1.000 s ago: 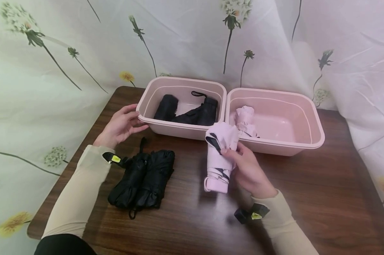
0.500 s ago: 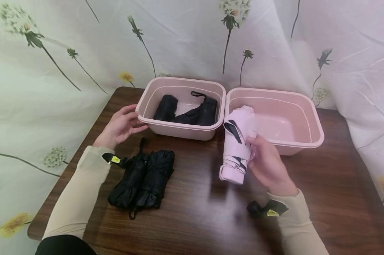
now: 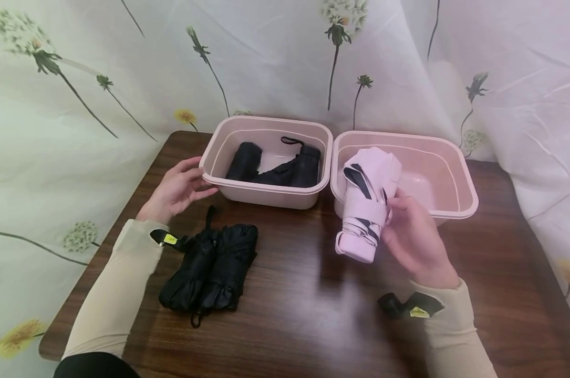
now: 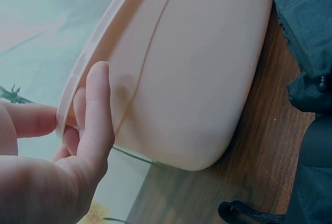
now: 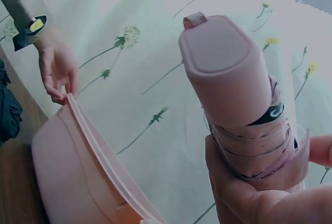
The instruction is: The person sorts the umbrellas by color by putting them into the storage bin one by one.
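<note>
My right hand (image 3: 414, 231) grips a folded pink umbrella (image 3: 371, 197) with dark lining showing, its handle end toward me. The umbrella overlaps the front left of the right pink bin (image 3: 455, 212). In the right wrist view its handle (image 5: 223, 53) and wrist loop face the camera. My left hand (image 3: 178, 189) pinches the corner rim of the left pink bin (image 3: 270, 198); the left wrist view shows thumb and fingers on either side of that rim (image 4: 85, 60). Inside the left bin lie black folded umbrellas (image 3: 308, 165). The pink umbrella lying in the right bin is hidden behind the held one.
Two black folded umbrellas (image 3: 209, 268) lie side by side on the brown wooden table (image 3: 285, 325), near my left forearm. Both bins stand side by side at the back, against a flower-printed cloth (image 3: 275, 63).
My right hand has carried the pink umbrella right and away from me, from in front of the gap between the bins to over the right bin. My left hand stays on the rim.
</note>
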Demonstrator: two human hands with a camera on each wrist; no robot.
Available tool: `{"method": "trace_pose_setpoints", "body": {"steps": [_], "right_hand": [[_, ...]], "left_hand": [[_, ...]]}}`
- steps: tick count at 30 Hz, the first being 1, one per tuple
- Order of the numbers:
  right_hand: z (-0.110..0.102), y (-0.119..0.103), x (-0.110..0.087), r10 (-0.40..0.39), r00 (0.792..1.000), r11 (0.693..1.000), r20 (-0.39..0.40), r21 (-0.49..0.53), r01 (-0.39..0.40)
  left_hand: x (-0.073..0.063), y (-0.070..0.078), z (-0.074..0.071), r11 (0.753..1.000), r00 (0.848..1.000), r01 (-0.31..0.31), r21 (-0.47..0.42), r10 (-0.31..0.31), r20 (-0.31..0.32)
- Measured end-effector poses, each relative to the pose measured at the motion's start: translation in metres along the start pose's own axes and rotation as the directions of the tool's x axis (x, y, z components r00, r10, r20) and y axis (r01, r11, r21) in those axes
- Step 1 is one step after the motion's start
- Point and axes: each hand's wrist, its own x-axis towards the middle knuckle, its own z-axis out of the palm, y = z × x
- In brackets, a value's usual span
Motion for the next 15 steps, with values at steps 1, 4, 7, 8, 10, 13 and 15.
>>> {"method": "trace_pose_setpoints", "body": {"steps": [1, 4, 7, 8, 10, 13, 15], "right_hand": [[0.0, -0.001, -0.001, -0.007, 1.0, 1.0, -0.011, -0.003, 0.007], [-0.001, -0.005, -0.002, -0.036, 0.998, 0.999, -0.046, -0.022, 0.035], [-0.002, -0.007, -0.004, -0.055, 0.996, 0.998, -0.077, -0.035, 0.053], [-0.003, -0.008, -0.004, -0.059, 0.995, 0.998, -0.081, -0.041, 0.055], [-0.005, -0.01, -0.004, -0.063, 0.994, 0.997, -0.094, -0.043, 0.059], [-0.008, -0.013, -0.002, -0.079, 0.991, 0.996, -0.11, -0.052, 0.073], [-0.011, -0.015, -0.002, -0.095, 0.988, 0.995, -0.118, -0.053, 0.089]], "left_hand": [[0.0, 0.0, 0.0, 1.0, 1.0, -0.001, 0.002, 0.001, 0.0], [-0.001, -0.001, -0.001, 1.0, 1.0, -0.001, 0.006, 0.001, -0.001], [-0.001, -0.002, 0.0, 1.0, 1.0, 0.0, -0.002, 0.0, -0.004], [0.0, -0.002, 0.0, 1.0, 1.0, 0.0, -0.005, 0.0, -0.004], [0.0, -0.002, 0.0, 1.0, 1.0, -0.001, -0.013, 0.001, -0.003], [0.002, -0.002, 0.0, 1.0, 1.0, -0.006, -0.023, 0.006, 0.002], [0.002, -0.002, -0.001, 1.0, 1.0, -0.008, -0.028, 0.008, 0.005]]}}
